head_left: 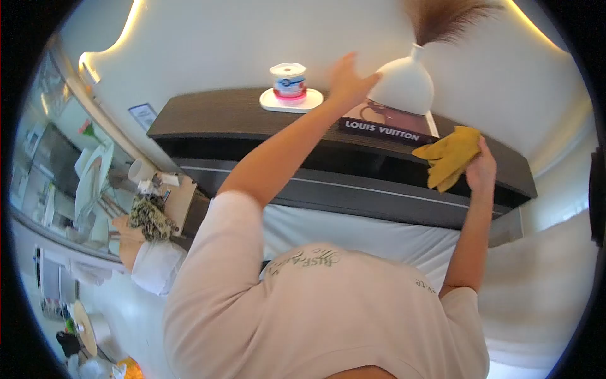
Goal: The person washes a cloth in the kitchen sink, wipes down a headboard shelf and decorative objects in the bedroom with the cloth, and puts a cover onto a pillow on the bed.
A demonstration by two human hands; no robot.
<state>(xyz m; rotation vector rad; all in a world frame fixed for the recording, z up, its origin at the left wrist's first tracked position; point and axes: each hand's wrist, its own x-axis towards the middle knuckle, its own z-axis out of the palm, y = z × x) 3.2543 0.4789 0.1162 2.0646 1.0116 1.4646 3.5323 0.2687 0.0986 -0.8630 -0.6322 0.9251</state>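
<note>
Cloth (451,159) is clamped in your right hand (483,169) near the tabletop's front edge (214,136); your left hand (351,87), fingers spread, shows blurred beside the white vase (404,85), contact unclear. A sideways knock could topple the vase off its book (384,131).

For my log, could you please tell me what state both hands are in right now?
Left hand: open, blurred, beside the white vase; contact unclear.
Right hand: closed, holding a yellow cloth.
</note>
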